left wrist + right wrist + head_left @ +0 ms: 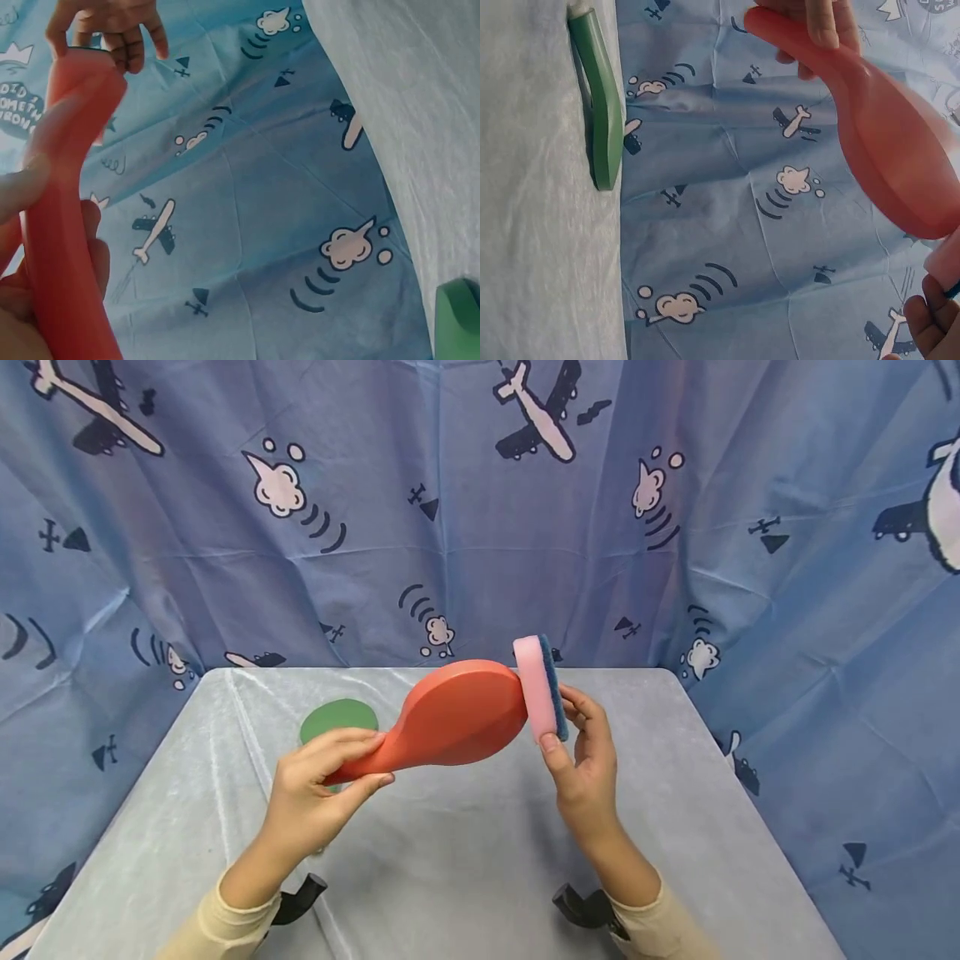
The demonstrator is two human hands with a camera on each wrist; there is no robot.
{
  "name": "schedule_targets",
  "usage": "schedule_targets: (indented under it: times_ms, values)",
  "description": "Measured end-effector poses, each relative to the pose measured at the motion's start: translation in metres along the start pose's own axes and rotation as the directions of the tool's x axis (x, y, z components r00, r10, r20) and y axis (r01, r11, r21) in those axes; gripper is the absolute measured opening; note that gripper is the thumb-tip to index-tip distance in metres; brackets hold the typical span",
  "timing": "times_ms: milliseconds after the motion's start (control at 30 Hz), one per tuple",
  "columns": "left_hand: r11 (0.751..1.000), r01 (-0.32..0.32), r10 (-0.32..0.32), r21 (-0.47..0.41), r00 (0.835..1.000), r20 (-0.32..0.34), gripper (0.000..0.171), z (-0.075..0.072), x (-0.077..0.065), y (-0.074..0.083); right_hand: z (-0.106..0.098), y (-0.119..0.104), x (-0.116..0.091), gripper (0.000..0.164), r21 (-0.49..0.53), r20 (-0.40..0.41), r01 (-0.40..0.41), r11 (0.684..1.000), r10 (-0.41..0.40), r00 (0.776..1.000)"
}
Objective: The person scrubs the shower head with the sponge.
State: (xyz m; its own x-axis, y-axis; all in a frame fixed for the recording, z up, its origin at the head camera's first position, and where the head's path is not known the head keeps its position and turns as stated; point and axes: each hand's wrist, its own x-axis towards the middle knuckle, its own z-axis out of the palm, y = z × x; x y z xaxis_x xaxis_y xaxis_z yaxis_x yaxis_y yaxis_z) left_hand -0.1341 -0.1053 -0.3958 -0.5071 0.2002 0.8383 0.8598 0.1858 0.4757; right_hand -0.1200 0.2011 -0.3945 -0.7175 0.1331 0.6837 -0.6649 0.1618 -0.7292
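My left hand (309, 795) grips the narrow handle of an orange-red paddle (467, 714), thumb below and fingers above in the head view. Its broad rounded head points right, held up over the table. In my right hand (591, 768) is a sponge (534, 689), pink foam on one side and a dark blue scouring layer on the other. The pink face meets the rounded end of the paddle. From the right wrist view, the paddle (892, 139) shows a shallow face, and only a corner of the sponge (943, 261) appears at the right edge.
A green paddle-like thing (341, 718) lies on the table at the left, partly hidden behind my left hand. Light grey cloth covers the table (465, 877). A blue curtain (360, 593) with airplane prints hangs behind and along both sides.
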Motion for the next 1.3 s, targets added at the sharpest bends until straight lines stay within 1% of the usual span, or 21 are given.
schedule_targets:
  times_ms: [133,233,300,400,467,533,600,633,667,700,767,833,867,933,1000,1100,1133,1167,1200,1233,1300]
  values:
    - [0.998,0.033,-0.030,-0.060,0.998,0.057,0.049,-0.001,0.001,0.001,-0.005,-0.002,0.004,0.052,0.031,0.014,-0.021,0.999,0.020,1.000]
    - [0.985,0.143,-0.134,-0.096,0.986,0.098,0.050,-0.004,0.002,0.004,-0.006,-0.001,0.007,0.052,0.068,0.029,0.000,0.998,-0.002,1.000]
    - [0.961,0.254,-0.242,-0.107,0.963,0.115,0.049,-0.008,0.002,0.006,-0.006,0.000,0.006,0.051,0.074,0.024,0.043,0.996,-0.045,0.999]
    - [0.887,0.409,-0.384,-0.214,0.911,0.150,0.045,-0.014,0.002,0.008,0.001,0.004,0.005,0.050,0.088,-0.016,0.203,0.975,-0.202,0.979]
    - [0.820,0.481,-0.445,-0.310,0.877,0.182,0.042,-0.017,0.003,0.008,0.007,0.004,0.006,0.052,0.062,-0.049,0.365,0.929,-0.363,0.931]
    - [0.755,0.515,-0.468,-0.406,0.857,0.217,0.038,-0.020,0.004,0.007,0.013,0.001,0.008,0.053,-0.020,-0.059,0.539,0.842,-0.539,0.840]
    - [0.713,0.538,-0.475,-0.449,0.842,0.256,0.034,-0.022,0.004,0.005,0.015,-0.003,0.010,0.052,-0.125,-0.061,0.631,0.765,-0.641,0.765]
    - [0.697,0.555,-0.477,-0.453,0.832,0.284,0.033,-0.023,0.004,0.004,0.015,-0.006,0.011,0.052,-0.167,-0.057,0.646,0.745,-0.661,0.748]
    - [0.681,0.570,-0.475,-0.460,0.822,0.315,0.031,-0.023,0.004,0.003,0.015,-0.008,0.011,0.052,-0.201,-0.055,0.640,0.742,-0.661,0.749]
    - [0.662,0.586,-0.470,-0.467,0.810,0.350,0.031,-0.023,0.004,0.002,0.014,-0.010,0.011,0.052,-0.207,-0.052,0.618,0.758,-0.639,0.767]
    - [0.608,0.635,-0.470,-0.476,0.771,0.429,0.029,-0.022,0.005,-0.001,0.011,-0.012,0.011,0.054,-0.192,-0.056,0.555,0.810,-0.573,0.818]
    - [0.535,0.688,-0.472,-0.491,0.725,0.501,0.028,-0.021,0.005,-0.003,0.010,-0.014,0.009,0.055,-0.185,-0.061,0.513,0.838,-0.531,0.845]
    - [0.493,0.712,-0.477,-0.500,0.702,0.529,0.028,-0.020,0.005,-0.003,0.010,-0.014,0.009,0.054,-0.200,-0.066,0.516,0.833,-0.537,0.841]
    - [0.425,0.743,-0.495,-0.516,0.668,0.555,0.026,-0.018,0.005,-0.003,0.014,-0.014,0.007,0.050,-0.255,-0.068,0.564,0.786,-0.596,0.800]
    - [0.385,0.757,-0.523,-0.528,0.650,0.551,0.025,-0.016,0.005,-0.001,0.019,-0.015,0.005,0.044,-0.337,-0.047,0.636,0.694,-0.688,0.724]
    - [0.373,0.761,-0.568,-0.531,0.640,0.518,0.022,-0.013,0.004,0.001,0.026,-0.014,0.003,0.036,-0.463,0.047,0.729,0.504,-0.808,0.588]
    - [0.373,0.764,-0.582,-0.527,0.635,0.508,0.021,-0.012,0.004,0.002,0.026,-0.013,0.003,0.036,-0.497,0.082,0.743,0.449,-0.827,0.556]
    - [0.374,0.767,-0.595,-0.521,0.629,0.499,0.020,-0.010,0.004,0.003,0.026,-0.013,0.003,0.036,-0.522,0.106,0.745,0.414,-0.836,0.539]
    - [0.373,0.771,-0.605,-0.516,0.624,0.494,0.021,-0.009,0.004,0.003,0.025,-0.012,0.004,0.037,-0.546,0.117,0.736,0.400,-0.834,0.539]
    - [0.371,0.775,-0.614,-0.511,0.618,0.491,0.022,-0.007,0.003,0.003,0.023,-0.011,0.004,0.038,-0.565,0.118,0.717,0.408,-0.821,0.559]
    - [0.362,0.786,-0.631,-0.501,0.602,0.489,0.025,-0.004,0.002,0.003,0.019,-0.009,0.005,0.039,-0.588,0.092,0.661,0.466,-0.774,0.627]
